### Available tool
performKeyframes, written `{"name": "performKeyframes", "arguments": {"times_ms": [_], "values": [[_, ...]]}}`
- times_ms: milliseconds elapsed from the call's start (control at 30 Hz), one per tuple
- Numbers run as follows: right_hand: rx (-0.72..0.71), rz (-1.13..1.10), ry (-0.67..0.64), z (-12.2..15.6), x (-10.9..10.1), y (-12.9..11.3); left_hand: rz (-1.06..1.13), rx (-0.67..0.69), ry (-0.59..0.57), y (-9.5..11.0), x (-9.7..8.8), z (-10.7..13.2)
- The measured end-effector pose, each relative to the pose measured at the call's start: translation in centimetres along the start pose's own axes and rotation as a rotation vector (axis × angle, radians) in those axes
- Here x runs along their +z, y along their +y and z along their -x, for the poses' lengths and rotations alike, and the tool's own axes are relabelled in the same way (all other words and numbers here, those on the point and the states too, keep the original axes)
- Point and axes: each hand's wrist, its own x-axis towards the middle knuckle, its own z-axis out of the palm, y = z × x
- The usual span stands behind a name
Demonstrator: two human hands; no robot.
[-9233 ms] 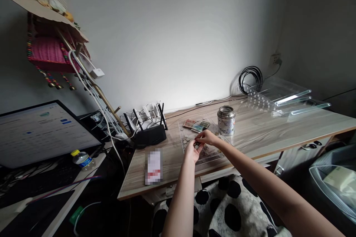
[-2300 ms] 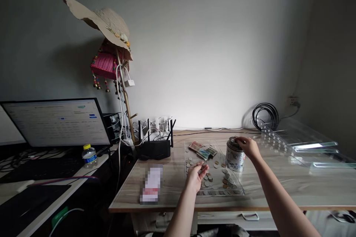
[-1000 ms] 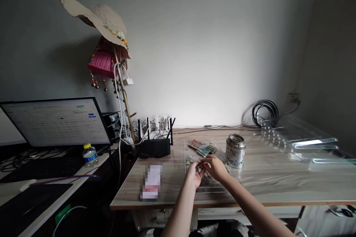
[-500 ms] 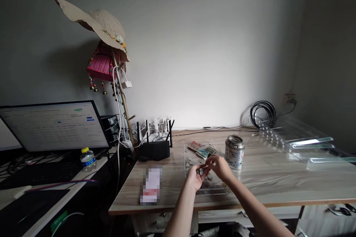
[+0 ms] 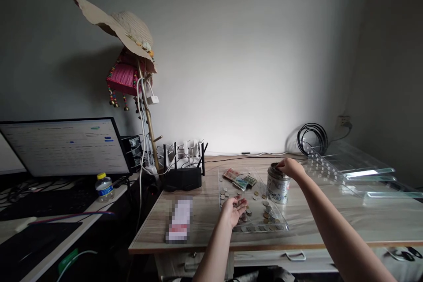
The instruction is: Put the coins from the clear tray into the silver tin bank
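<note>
My left hand point(image 5: 234, 211) is held palm up, fingers curled, over a clear acrylic tray point(image 5: 280, 228); a few coins point(image 5: 235, 204) seem to lie in it. Loose coins point(image 5: 267, 215) are scattered on the tray around and below that hand. Folded banknotes point(image 5: 240, 179) rest at the tray's far side. To the right stands an upright round metal tin point(image 5: 278, 188) with a printed pattern. My right hand point(image 5: 291, 168) is at the tin's open top, fingers pinched together at its rim. Whatever those fingertips hold is hidden.
A black router point(image 5: 183, 179) with antennas and a blurred-out flat item point(image 5: 180, 220) are left of the tray. Clear acrylic panels point(image 5: 357, 172) and coiled black cable point(image 5: 312, 137) lie at the right. Further left are a bottle point(image 5: 104, 188) and a monitor point(image 5: 66, 147).
My right hand has moved from above my left palm, up and right to the tin's mouth. My left hand has stayed over the tray, its fingers now less covered.
</note>
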Motion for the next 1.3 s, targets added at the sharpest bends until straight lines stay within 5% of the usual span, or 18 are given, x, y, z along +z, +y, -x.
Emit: {"name": "performKeyframes", "arguments": {"times_ms": [100, 167, 300, 433, 600, 767, 900, 1000, 1100, 1200, 1300], "values": [[-0.03, -0.074, 0.294, 2.5, 0.9, -2.5, 0.038, 0.115, 0.052, 0.0, 0.0, 0.0], [-0.12, -0.16, 0.355, 5.0, 2.3, -5.4, 0.051, 0.186, 0.086, 0.0, 0.3, 0.0], [-0.414, -0.321, -0.028, 9.6, 6.5, -11.0, -0.002, 0.17, 0.083, -0.1, 0.7, 0.0], [-0.42, -0.409, -0.107, 10.6, 9.0, -12.8, -0.031, 0.208, 0.066, -0.2, 0.7, -0.2], [-0.356, -0.484, -0.18, 9.2, 9.5, -11.1, -0.117, 0.128, 0.039, -0.2, 0.7, 0.0], [-0.306, -0.52, -0.118, 9.6, 8.8, -9.9, -0.15, 0.136, -0.028, -0.3, 0.9, 0.3], [-0.214, -0.509, 0.118, 8.5, 4.9, -8.1, -0.154, 0.112, -0.014, -0.1, 1.1, 0.4], [0.008, -0.362, 0.338, 5.8, 1.2, -4.9, -0.138, 0.105, 0.014, 0.0, 1.2, 0.6], [0.143, -0.204, 0.224, 2.6, -0.4, -0.8, -0.103, 0.089, 0.031, 0.1, 1.1, 0.6], [0.103, -0.231, 0.004, 0.2, 0.3, 2.1, -0.078, 0.077, 0.031, 0.1, 0.9, 0.5], [0.099, -0.272, -0.048, -1.2, 1.4, 3.1, -0.08, 0.068, 0.033, 0.1, 0.8, 0.4]]}}
